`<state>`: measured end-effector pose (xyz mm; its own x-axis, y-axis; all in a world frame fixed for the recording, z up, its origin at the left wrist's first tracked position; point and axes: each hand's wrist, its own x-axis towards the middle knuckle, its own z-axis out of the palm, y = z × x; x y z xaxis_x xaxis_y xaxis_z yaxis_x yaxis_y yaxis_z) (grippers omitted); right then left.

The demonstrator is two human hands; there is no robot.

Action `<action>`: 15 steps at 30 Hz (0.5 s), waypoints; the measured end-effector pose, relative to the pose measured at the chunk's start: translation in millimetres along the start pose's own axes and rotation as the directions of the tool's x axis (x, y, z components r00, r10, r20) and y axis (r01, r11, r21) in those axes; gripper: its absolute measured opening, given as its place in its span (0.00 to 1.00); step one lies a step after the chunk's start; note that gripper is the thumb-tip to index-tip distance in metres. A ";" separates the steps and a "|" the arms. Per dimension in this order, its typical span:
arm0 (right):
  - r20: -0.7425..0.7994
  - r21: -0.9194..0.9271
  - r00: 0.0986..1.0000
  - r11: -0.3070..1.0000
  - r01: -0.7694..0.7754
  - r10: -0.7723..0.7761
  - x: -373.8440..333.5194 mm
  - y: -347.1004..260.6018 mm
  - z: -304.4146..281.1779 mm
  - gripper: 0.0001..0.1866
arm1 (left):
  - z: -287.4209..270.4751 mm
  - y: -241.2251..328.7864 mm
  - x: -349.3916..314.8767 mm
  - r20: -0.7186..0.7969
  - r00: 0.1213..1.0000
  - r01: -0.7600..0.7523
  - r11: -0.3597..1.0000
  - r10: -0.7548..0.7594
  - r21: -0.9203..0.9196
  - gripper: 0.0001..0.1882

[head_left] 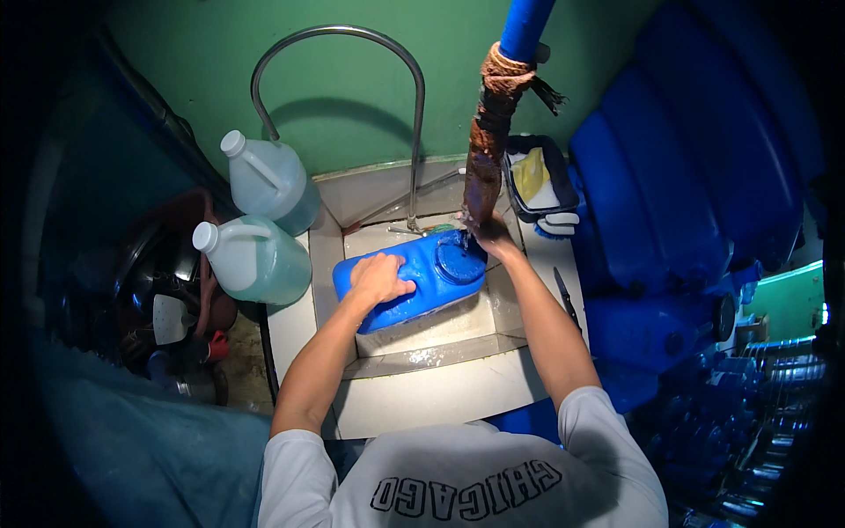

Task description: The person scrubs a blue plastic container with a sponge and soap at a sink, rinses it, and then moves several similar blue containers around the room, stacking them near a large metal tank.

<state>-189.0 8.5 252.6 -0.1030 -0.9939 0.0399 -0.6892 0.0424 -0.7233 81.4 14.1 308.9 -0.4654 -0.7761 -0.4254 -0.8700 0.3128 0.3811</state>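
Note:
A blue plastic water jug (421, 295) lies on its side in the tiled sink (414, 356), its round cap end to the right. My left hand (380, 277) is closed on the jug's upper side near the handle, thumb pointing right. Beside the cap end, my right hand (495, 239) is at the lower end of a blue pipe (525, 31) wrapped in brown, worn material. Its fingers are mostly hidden by the pipe and jug, so their grip is unclear. Water wets the jug's end and the sink floor.
Two translucent jugs (264, 264) of greenish liquid stand on the left ledge, near a curved metal faucet (416, 114). A knife (565, 295) lies on the right ledge below a sponge basket (534, 180). Large blue containers (678, 167) stack at right; a basin (207, 295) of kitchenware sits left.

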 end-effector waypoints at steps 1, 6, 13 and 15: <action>0.056 0.091 0.998 0.996 -0.013 0.008 6.7 -9.3 5.1 0.15 | 6.1 -0.5 2.2 0.013 1.000 -0.016 1.000 0.015 0.016 0.32; -0.101 0.531 0.958 0.800 0.281 -0.269 -11.7 -99.4 69.8 0.22 | 52.5 -15.8 35.7 -0.056 0.996 -0.066 0.994 0.071 0.085 0.27; 0.231 0.072 0.973 0.996 -0.045 0.027 -12.8 -128.9 3.3 0.39 | 48.2 -33.2 38.2 0.004 0.999 -0.035 0.994 0.035 0.103 0.42; 0.189 -0.044 0.971 0.989 -0.138 0.144 -19.2 -109.8 -31.0 0.35 | 27.1 -28.2 24.0 0.074 0.996 0.061 0.993 -0.054 -0.101 0.38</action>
<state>-133.6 26.1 352.6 -0.0637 -0.9786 -0.1958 -0.6996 0.1837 -0.6905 90.3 1.5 265.7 -0.4285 -0.7490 -0.5053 -0.8760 0.2075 0.4354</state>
